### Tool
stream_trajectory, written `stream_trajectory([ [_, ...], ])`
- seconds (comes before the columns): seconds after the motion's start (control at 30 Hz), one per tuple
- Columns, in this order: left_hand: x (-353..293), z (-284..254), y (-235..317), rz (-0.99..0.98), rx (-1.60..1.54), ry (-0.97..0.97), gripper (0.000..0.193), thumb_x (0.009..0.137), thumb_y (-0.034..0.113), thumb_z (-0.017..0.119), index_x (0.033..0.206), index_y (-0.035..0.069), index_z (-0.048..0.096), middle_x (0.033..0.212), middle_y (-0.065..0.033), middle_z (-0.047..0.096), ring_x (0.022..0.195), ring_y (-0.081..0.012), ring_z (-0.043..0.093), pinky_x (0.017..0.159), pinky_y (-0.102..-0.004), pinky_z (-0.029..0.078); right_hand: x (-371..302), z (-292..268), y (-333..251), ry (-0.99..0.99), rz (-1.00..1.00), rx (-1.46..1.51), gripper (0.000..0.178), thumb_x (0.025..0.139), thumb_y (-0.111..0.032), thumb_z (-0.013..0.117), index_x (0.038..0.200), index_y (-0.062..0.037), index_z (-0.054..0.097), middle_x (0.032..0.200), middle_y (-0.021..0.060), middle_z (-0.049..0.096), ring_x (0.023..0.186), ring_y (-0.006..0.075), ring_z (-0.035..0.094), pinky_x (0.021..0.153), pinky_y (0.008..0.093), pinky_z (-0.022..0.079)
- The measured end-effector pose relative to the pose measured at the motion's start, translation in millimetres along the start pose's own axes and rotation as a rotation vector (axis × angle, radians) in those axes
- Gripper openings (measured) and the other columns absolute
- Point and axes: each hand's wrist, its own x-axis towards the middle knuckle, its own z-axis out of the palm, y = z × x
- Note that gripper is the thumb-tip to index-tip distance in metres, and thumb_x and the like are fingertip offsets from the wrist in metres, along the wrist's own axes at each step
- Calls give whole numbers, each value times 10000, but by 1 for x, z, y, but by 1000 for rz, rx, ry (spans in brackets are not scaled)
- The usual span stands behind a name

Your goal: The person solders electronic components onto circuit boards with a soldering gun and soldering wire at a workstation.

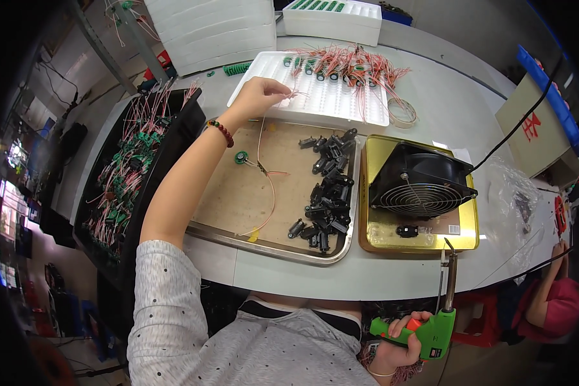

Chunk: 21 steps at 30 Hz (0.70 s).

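My left hand [262, 96] is over the near left part of a white plastic tray [244, 87], fingertips pinched on thin pink wires [296, 95]. Below it, a small round green part [241, 157] with long wires lies on a metal-rimmed tray [222, 193]. A pale wire hangs between that part and my hand; its upper end is hidden. Low on the right, my right hand [397, 347] grips a green soldering gun [436, 334] with an orange trigger. The gun's tip [448, 244] points up at the front edge of a gold tin [473, 241].
Black plastic housings [328, 193] pile up on the metal-rimmed tray. A black fan [421, 183] stands on the tin, behind one small black part [406, 231]. To the left is a black bin [154, 186] of wired green parts. Another person's arm [550, 283] shows far right.
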Motion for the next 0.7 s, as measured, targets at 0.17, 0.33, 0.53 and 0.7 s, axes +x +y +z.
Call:
stream_trajectory([
  [0.17,1,-1,-3,-32,-41,7,196,731,71,556,896,21,650,875,-81,642,764,-118,576,724,-241,448,0,1,1,10,14,20,480,686,-141,509,1123,7,379,1010,119,501,497,131,439,446,245,360],
  [0.33,-5,0,13,-163,-305,-21,235,724,79,564,938,17,638,925,-62,624,818,-96,536,758,-225,411,0,1,1,26,16,25,481,685,-140,509,1123,8,377,1009,117,497,499,132,439,444,241,360],
  [0.53,-10,-4,13,-164,-430,-12,249,743,75,576,976,-5,611,934,-48,608,815,-83,533,765,-221,422,0,6,1,89,4,-6,502,661,-186,485,1098,37,377,940,137,532,490,141,458,432,245,379],
  [0.7,-11,-2,18,-147,-413,28,232,721,87,599,937,2,617,890,-56,618,789,-95,540,751,-225,411,-1,2,0,45,20,20,486,672,-151,512,1114,5,385,999,115,494,492,127,434,442,236,360],
])
